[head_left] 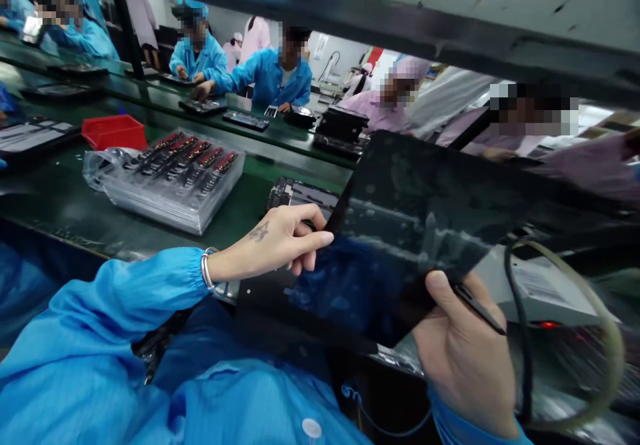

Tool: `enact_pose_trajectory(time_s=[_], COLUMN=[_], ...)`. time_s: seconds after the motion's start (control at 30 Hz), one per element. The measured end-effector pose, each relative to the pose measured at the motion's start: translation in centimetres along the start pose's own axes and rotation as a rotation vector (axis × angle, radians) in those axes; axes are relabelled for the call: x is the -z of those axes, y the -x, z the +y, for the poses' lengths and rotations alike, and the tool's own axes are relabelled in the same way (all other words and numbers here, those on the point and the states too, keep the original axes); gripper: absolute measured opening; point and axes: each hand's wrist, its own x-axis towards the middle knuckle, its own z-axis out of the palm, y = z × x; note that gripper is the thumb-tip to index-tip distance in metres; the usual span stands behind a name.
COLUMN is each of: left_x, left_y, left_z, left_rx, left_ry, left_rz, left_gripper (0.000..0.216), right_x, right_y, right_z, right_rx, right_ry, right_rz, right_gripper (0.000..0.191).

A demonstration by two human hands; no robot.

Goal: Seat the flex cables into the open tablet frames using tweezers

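green-topped assembly bench (60, 198), crowded line beyond. holding a dark glossy panel (400, 245) tilted over the bench edge: left hand (273, 238) pinching its 9 o'clock edge, fingers closed on it; right hand (465, 358) gripping the 5 o'clock corner, thumb on top, slim black stylus (480, 308) tucked alongside. looks like an inspect-or-position step; steady two-handed support and fingertips kept off the face seem called for next. outward: looped cable (565, 338) at 3 o'clock, stacked clear trays (170, 178) at 10 o'clock, red bin (114, 130) behind, co-workers' blue sleeves (250, 75) at 12.
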Motion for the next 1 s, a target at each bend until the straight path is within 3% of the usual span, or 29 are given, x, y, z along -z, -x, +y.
enact_pose_trajectory(time_s=[0.17, 0.33, 0.5, 0.67, 0.87, 0.93, 1.0], left_x=[0.1, 0.3, 0.4, 0.5, 0.3, 0.3, 0.7], left_y=[-0.1, -0.2, -0.3, -0.3, -0.2, -0.2, -0.3], left_z=[-2.6, -4.5, -5.5, -5.9, -6.0, -6.0, -5.7], left_rx=[0.132, 0.326, 0.388, 0.391, 0.374, 0.335, 0.244], left_ry=[0.171, 0.315, 0.312, 0.299, 0.303, 0.305, 0.294], left_rz=[0.048, 0.112, 0.116, 0.104, 0.094, 0.071, 0.037], left_gripper=[0.036, 0.04, 0.038, 0.039, 0.04, 0.042, 0.045], right_x=[-0.3, -0.3, 0.0, 0.2, -0.2, -0.3, -0.3], right_y=[0.5, 0.2, -0.3, -0.3, -0.2, -0.4, -0.5], right_z=[0.6, 1.8, 3.0, 3.1, 3.0, 2.4, 0.9], right_rx=[-0.318, -0.441, -0.507, -0.488, -0.506, -0.394, -0.132], right_ry=[-0.03, -0.026, -0.014, -0.005, 0.007, 0.056, 0.199], right_rz=[-0.021, -0.143, -0.211, -0.252, -0.212, -0.184, -0.115], right_gripper=[0.029, 0.03, 0.036, 0.033, 0.037, 0.033, 0.021])
